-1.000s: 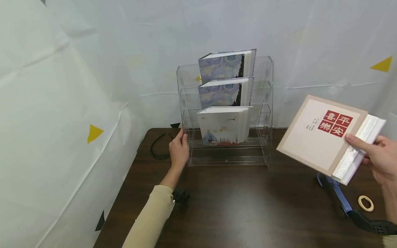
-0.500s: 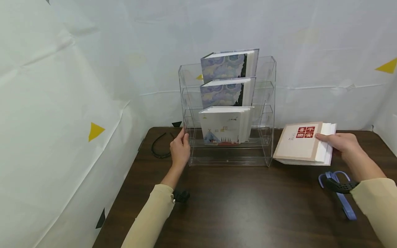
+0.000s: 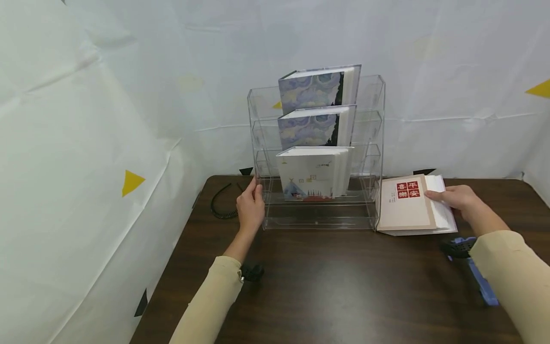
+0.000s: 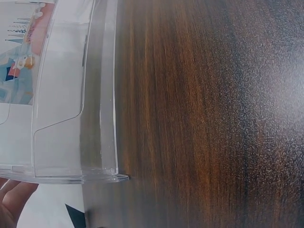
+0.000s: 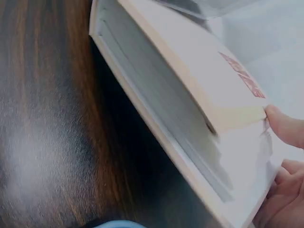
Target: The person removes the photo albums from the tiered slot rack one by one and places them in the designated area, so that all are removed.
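My right hand (image 3: 457, 198) grips a thick album-like book (image 3: 401, 215) with a beige cover and red square characters. Its thumb lies on the cover and its fingers are underneath; in the right wrist view the page block (image 5: 156, 90) shows. The book's left edge is at the right side of a clear acrylic rack (image 3: 318, 222). Against the rack's left side rests my left hand (image 3: 250, 208), its fingertips at the panel. The tiers bear two blue-purple painted books (image 3: 309, 91) and, in front, a white book (image 3: 307, 174) with a tent picture.
Left of the rack lies a black coiled cord (image 3: 221, 215) on the dark wooden table (image 3: 331, 286). A blue strap-like item (image 3: 483, 282) is partly hidden under my right forearm. White sheeting (image 3: 206, 62) hangs behind and to the left.
My right hand has carried the beige book leftward and down to beside the rack, turning it more square. My left hand has stayed at the rack's side.
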Demonstrator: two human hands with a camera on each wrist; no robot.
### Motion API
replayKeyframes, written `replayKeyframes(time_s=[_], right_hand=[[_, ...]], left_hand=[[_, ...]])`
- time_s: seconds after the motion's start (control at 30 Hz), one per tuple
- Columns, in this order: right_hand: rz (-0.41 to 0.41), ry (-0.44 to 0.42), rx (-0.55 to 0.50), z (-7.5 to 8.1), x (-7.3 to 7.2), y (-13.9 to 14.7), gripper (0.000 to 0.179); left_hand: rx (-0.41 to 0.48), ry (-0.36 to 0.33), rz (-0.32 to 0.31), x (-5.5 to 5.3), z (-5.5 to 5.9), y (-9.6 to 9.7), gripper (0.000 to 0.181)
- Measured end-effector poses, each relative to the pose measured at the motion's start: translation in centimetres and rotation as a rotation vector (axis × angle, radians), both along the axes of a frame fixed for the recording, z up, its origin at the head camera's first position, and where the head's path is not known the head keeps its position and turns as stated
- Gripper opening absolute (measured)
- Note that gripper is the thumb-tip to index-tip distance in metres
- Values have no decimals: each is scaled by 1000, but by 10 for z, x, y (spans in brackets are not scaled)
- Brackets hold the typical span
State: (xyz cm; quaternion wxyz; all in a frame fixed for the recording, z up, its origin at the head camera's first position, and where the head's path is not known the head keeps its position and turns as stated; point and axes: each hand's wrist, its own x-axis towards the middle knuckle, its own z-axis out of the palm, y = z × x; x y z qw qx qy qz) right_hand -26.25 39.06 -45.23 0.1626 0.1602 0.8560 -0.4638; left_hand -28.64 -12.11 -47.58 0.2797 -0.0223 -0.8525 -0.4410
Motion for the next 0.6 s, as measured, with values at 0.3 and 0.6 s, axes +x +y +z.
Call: replayKeyframes(time_s=[0.3, 0.6], right_hand=[[84, 73, 80, -7, -4, 3, 103], [120, 18, 86, -14, -3, 5, 111]], left_hand=[[-15, 24, 2, -2, -3, -1, 35], [-7, 31, -7, -2, -3, -1, 36]])
